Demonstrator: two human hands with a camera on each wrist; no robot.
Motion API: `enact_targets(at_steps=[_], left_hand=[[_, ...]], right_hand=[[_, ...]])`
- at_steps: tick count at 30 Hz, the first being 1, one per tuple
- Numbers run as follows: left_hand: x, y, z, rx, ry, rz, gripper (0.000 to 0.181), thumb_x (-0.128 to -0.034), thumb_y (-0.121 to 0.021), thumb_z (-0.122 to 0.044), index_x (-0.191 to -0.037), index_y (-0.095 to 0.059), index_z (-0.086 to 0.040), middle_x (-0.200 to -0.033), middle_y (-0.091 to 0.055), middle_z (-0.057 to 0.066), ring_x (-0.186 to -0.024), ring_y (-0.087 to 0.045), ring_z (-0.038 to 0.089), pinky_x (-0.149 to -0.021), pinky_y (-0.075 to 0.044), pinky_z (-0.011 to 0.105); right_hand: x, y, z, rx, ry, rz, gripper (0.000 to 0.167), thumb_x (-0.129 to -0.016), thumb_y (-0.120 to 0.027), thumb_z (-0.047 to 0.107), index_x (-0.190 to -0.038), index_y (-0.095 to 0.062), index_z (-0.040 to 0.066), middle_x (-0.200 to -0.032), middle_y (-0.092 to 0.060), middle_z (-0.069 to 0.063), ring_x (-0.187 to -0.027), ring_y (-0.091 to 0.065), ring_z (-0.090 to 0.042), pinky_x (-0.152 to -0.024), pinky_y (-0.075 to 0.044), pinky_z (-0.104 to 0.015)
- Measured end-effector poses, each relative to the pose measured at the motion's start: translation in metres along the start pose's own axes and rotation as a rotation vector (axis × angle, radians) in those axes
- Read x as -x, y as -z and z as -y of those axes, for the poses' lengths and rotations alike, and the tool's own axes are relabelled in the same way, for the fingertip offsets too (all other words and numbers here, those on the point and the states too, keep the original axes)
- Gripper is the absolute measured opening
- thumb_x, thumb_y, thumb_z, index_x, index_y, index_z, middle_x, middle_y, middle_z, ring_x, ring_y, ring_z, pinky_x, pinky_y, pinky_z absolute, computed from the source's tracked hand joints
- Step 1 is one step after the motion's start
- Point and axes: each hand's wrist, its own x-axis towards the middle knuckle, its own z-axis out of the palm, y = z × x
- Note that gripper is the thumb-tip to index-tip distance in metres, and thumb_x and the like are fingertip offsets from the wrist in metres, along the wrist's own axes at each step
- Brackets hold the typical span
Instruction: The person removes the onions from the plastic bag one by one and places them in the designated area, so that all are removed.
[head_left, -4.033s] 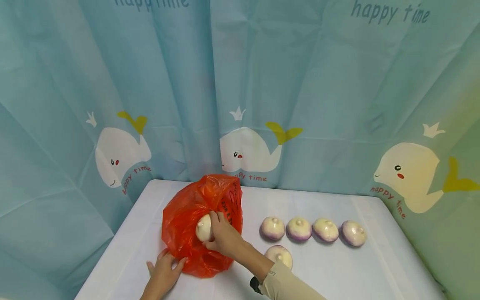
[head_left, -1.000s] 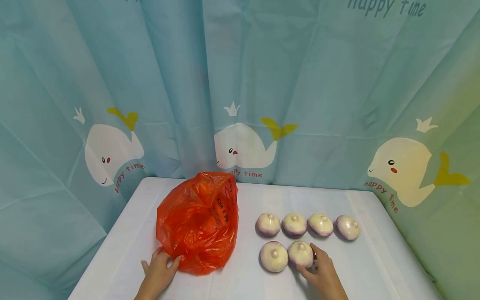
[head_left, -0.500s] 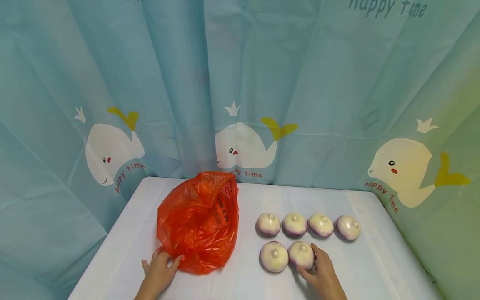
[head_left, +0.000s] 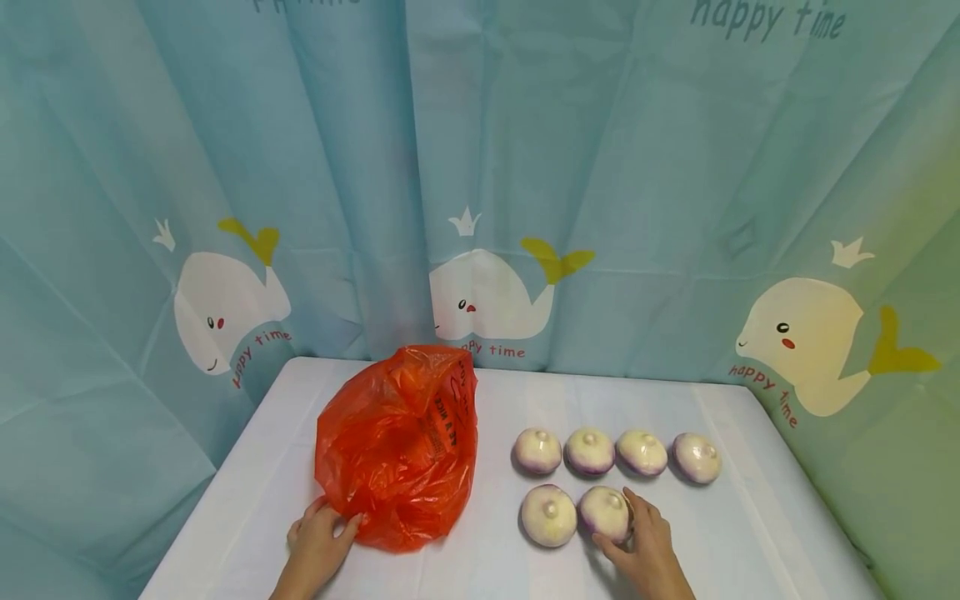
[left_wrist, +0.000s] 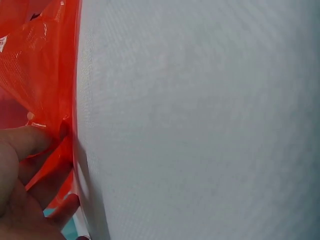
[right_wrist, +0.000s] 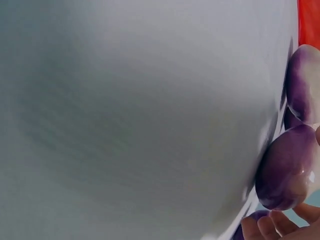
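Observation:
At the left of the table an orange-red plastic bag [head_left: 397,450] stands with its mouth facing me. My left hand [head_left: 318,546] pinches the bag's near left edge; in the left wrist view the thumb and fingers [left_wrist: 42,185] press the film between them. Right of the bag, my right hand [head_left: 648,546] grips a cream-and-purple turnip [head_left: 604,512] resting on the table. The thumb lies on its near side, the fingers on its far right side. Another turnip [head_left: 549,517] sits directly left of it. The bag's inside is mostly hidden by folds.
Behind the gripped turnip runs a row of several more turnips [head_left: 590,452], set close together. A white cloth [head_left: 750,533] covers the table. Blue curtains [head_left: 637,167] with whale prints hang at the back and sides.
Four seconds ago my right hand held a turnip at the bag's mouth. Now it holds one beside the front turnip, where none lay before. My left hand stays at the bag.

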Motion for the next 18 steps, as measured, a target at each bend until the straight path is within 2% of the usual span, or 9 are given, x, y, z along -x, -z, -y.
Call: enact_targets(at_steps=[4,9,12,15,18], left_hand=[[0.001,0.000,0.000,-0.001,0.007,0.004,0.034,-0.0858,-0.069,-0.023,-0.109,-0.066,0.002,-0.114,-0.062,0.020,-0.121,-0.035,0.046,-0.095,-0.015,0.068],[0.002,0.000,0.001,-0.003,0.006,0.005,0.035,-0.0861,-0.069,-0.023,-0.110,-0.066,0.001,-0.116,-0.061,0.020,-0.121,-0.035,0.046,-0.095,-0.015,0.068],[0.002,0.001,0.000,-0.010,0.006,0.007,0.034,-0.0859,-0.069,-0.022,-0.110,-0.066,0.002,-0.115,-0.062,0.020,-0.121,-0.036,0.046,-0.095,-0.016,0.068],[0.001,0.001,0.000,-0.018,-0.002,0.010,0.033,-0.0858,-0.069,-0.022,-0.108,-0.067,0.002,-0.112,-0.063,0.019,-0.120,-0.036,0.046,-0.095,-0.017,0.068],[0.001,0.001,0.000,-0.026,-0.003,0.014,0.032,-0.0860,-0.069,-0.023,-0.106,-0.067,0.002,-0.111,-0.063,0.019,-0.120,-0.037,0.045,-0.096,-0.018,0.068]], right_hand=[[-0.003,0.003,0.005,0.010,0.033,-0.050,0.079,-0.081,-0.073,0.034,-0.133,-0.032,-0.010,-0.125,-0.036,-0.038,-0.112,-0.033,-0.056,-0.081,-0.037,-0.070],[-0.013,0.005,0.014,0.005,0.189,-0.221,0.077,-0.076,-0.078,0.020,-0.131,-0.035,-0.011,-0.127,-0.038,-0.034,-0.111,-0.033,-0.051,-0.081,-0.035,-0.069],[-0.022,0.007,0.024,-0.008,0.278,-0.288,0.079,-0.071,-0.081,0.013,-0.131,-0.036,-0.011,-0.127,-0.039,-0.032,-0.111,-0.034,-0.048,-0.081,-0.036,-0.065],[-0.030,0.008,0.037,-0.016,0.363,-0.319,0.081,-0.067,-0.083,0.010,-0.130,-0.037,-0.011,-0.127,-0.039,-0.030,-0.113,-0.034,-0.045,-0.081,-0.038,-0.064],[-0.040,0.009,0.051,-0.029,0.427,-0.314,0.079,-0.067,-0.082,0.009,-0.130,-0.038,-0.011,-0.127,-0.041,-0.029,-0.114,-0.035,-0.044,-0.082,-0.039,-0.064]])
